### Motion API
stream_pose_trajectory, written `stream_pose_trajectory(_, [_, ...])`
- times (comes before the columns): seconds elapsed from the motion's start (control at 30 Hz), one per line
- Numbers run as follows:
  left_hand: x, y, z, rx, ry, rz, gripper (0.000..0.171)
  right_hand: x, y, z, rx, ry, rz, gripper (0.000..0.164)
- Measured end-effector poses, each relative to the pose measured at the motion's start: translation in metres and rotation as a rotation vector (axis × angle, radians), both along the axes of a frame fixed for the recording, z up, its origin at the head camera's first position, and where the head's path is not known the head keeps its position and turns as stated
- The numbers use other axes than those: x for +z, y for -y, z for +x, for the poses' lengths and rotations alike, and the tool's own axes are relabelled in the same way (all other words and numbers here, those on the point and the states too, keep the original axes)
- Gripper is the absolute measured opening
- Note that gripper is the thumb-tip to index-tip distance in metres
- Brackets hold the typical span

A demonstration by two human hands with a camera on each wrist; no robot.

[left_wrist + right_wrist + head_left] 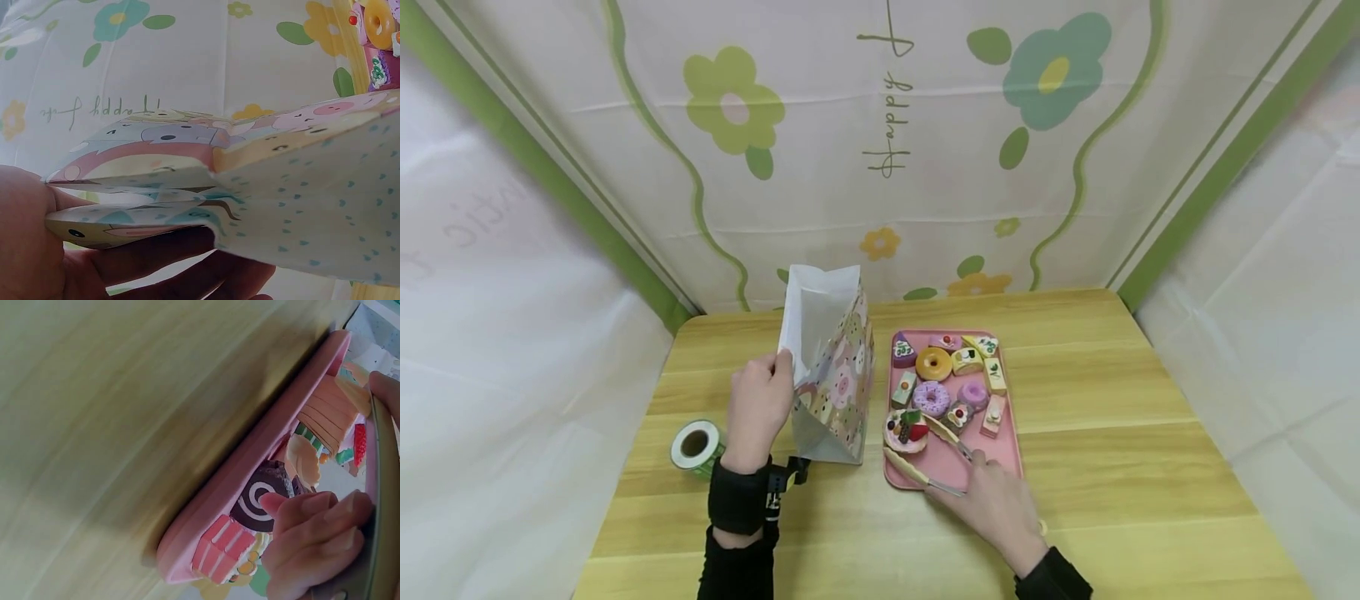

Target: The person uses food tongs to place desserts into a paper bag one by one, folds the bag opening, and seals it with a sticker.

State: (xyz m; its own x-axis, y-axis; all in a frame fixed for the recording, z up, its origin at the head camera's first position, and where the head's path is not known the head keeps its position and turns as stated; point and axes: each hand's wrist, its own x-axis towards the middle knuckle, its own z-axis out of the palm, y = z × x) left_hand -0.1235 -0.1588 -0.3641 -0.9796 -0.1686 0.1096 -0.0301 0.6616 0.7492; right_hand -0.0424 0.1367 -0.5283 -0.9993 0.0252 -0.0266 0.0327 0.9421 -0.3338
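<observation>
My left hand [762, 402] pinches the near top edge of a patterned paper bag [842, 375], which stands upright with its mouth open. In the left wrist view, fingers lie behind the bag's folded side [156, 156]. My right hand [988, 500] grips a pair of tongs [942, 483] with pale tips and metal arms. The tongs' tips are spread on either side of a fruit-topped toy tart [906, 432] at the near left corner of a pink tray [940, 467]. The right wrist view shows the fingers [319, 531] curled at the tongs' metal arm [384, 506].
Toy sweets fill the tray, among them a yellow donut [934, 364], a purple donut [931, 399] and a pink cake slice [992, 416]. A roll of stickers [696, 447] stands left of my left hand. Printed cloth [880, 200] surrounds the wooden table [1097, 467].
</observation>
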Motion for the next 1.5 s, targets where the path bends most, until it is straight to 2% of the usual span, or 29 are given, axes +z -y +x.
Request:
stream_pose_trajectory(0.17, [-0.002,-0.001,0.0,0.001,0.0,-0.01,0.049,-0.005,0.002,-0.002,0.013,-0.024,-0.01,0.097])
stream_pose_trajectory(0.4, [-0.003,-0.002,-0.001,-0.007,0.014,0.003,0.048,-0.013,0.003,-0.002,0.02,-0.096,-0.007,0.079])
stream_pose_trajectory(0.53, [-0.002,-0.002,-0.002,-0.007,0.015,0.019,0.048,-0.014,0.003,-0.002,0.012,-0.113,-0.022,0.075])
stream_pose_trajectory(0.8, [0.002,-0.003,-0.003,0.004,0.006,0.007,0.049,-0.01,0.003,-0.003,0.014,-0.096,-0.045,0.075])
stream_pose_trajectory(1.2, [0.002,-0.002,-0.004,0.018,-0.009,-0.02,0.049,0.002,-0.006,-0.004,-0.02,-0.044,-0.036,0.085])
stream_pose_trajectory(1.5, [0.001,-0.001,-0.002,0.014,-0.025,-0.021,0.049,0.002,-0.013,-0.006,-0.034,-0.036,-0.042,0.087])
